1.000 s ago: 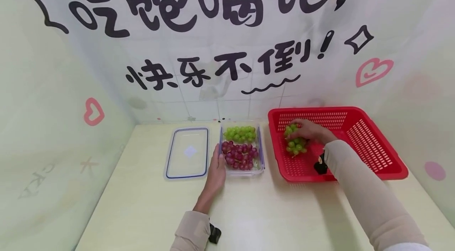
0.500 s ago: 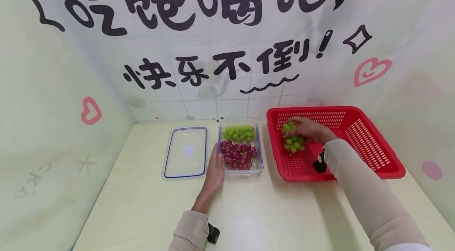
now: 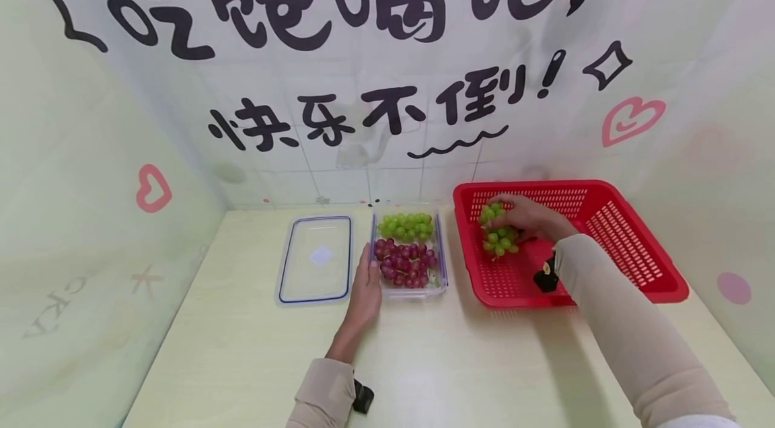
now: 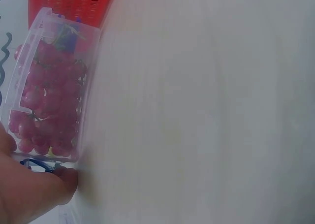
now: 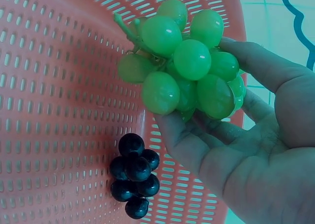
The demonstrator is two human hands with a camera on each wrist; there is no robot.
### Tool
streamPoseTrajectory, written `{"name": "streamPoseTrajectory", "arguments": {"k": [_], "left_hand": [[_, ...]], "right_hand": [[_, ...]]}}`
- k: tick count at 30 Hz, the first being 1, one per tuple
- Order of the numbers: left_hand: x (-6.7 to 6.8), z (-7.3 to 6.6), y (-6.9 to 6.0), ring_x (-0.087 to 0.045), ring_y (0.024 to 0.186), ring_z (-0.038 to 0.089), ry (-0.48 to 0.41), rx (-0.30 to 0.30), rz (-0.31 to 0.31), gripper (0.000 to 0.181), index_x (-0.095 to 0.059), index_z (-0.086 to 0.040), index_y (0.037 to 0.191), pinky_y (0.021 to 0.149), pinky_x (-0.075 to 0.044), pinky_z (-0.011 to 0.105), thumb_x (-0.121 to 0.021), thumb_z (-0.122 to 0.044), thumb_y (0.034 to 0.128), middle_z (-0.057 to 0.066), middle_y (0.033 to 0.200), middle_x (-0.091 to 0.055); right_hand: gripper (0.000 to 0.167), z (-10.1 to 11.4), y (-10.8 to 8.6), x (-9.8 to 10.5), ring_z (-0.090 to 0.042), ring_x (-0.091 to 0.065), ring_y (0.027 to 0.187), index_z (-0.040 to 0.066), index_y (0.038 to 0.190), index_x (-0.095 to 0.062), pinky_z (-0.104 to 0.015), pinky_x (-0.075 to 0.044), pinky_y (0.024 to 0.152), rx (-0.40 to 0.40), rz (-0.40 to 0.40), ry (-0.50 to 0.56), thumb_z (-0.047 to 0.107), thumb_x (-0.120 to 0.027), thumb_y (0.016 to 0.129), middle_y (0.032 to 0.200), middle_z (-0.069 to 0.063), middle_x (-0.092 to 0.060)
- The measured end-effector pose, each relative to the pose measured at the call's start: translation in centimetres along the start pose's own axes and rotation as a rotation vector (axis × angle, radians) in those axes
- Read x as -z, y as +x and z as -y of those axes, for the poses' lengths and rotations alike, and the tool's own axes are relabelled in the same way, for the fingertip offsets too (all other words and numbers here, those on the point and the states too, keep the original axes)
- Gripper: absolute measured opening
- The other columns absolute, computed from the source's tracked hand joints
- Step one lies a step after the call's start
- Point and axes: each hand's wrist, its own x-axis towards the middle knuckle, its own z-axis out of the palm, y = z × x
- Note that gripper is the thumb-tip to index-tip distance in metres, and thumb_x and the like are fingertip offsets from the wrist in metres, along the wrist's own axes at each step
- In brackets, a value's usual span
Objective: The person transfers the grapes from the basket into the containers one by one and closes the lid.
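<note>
My left hand (image 3: 365, 290) lies along the left side of a clear food container (image 3: 418, 292), touching it; in the left wrist view the thumb (image 4: 66, 182) is by its end. Inside, a bunch of green grapes (image 3: 407, 226) sits behind a bunch of red grapes (image 3: 404, 264). My right hand (image 3: 531, 216) reaches into a red plastic basket (image 3: 642, 250) and grips a bunch of green grapes (image 5: 184, 61), fingers around its side. A dark bunch of grapes (image 5: 135, 172) lies lower in the basket in the right wrist view; I cannot pick it out from the head.
Left of the container, a clear lid (image 3: 316, 258) with a blue seal lies flat on the pale table (image 3: 424, 361). The basket stands close to the container's right. A lettered backdrop (image 3: 363, 175) rises behind the table, with side walls left and right.
The right hand has shifted very slightly within the basket, still on the green grapes. The left hand stays against the container. The head view has moved a little.
</note>
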Motion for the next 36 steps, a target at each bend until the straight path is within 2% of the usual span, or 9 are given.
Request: {"name": "streamPoseTrajectory", "arguments": {"k": [18, 28, 36], "left_hand": [[0.17, -0.45, -0.21, -0.013, 0.151, 0.037, -0.005, -0.001, -0.001, 0.053, -0.009, -0.005, 0.159, 0.123, -0.012, 0.051, -0.024, -0.018, 0.1102, 0.019, 0.165, -0.013], [0.12, -0.18, -0.10, -0.014, 0.151, 0.038, -0.009, -0.021, 0.000, 0.053, -0.008, -0.005, 0.159, 0.123, -0.013, 0.052, -0.023, -0.018, 0.1101, 0.021, 0.164, -0.014], [0.11, -0.23, -0.17, -0.015, 0.150, 0.039, -0.005, -0.008, -0.007, 0.053, -0.009, -0.005, 0.159, 0.123, -0.013, 0.053, -0.024, -0.016, 0.1098, 0.022, 0.163, -0.015]], "right_hand": [[0.067, 0.79, -0.05, -0.45, -0.037, -0.047, 0.120, 0.017, 0.151, -0.040, -0.046, -0.057, 0.091, 0.015, 0.015, 0.010, 0.025, -0.070, 0.092, 0.143, -0.019, -0.037], [0.069, 0.63, -0.25, -0.26, -0.037, -0.046, 0.122, 0.018, 0.150, -0.040, -0.045, -0.058, 0.091, 0.013, 0.003, 0.034, 0.027, -0.073, 0.090, 0.143, -0.018, -0.037], [0.075, 0.91, -0.69, 0.02, -0.038, -0.045, 0.124, 0.018, 0.152, -0.037, -0.045, -0.057, 0.092, 0.016, -0.005, 0.021, 0.030, -0.074, 0.089, 0.144, -0.018, -0.037]]}}
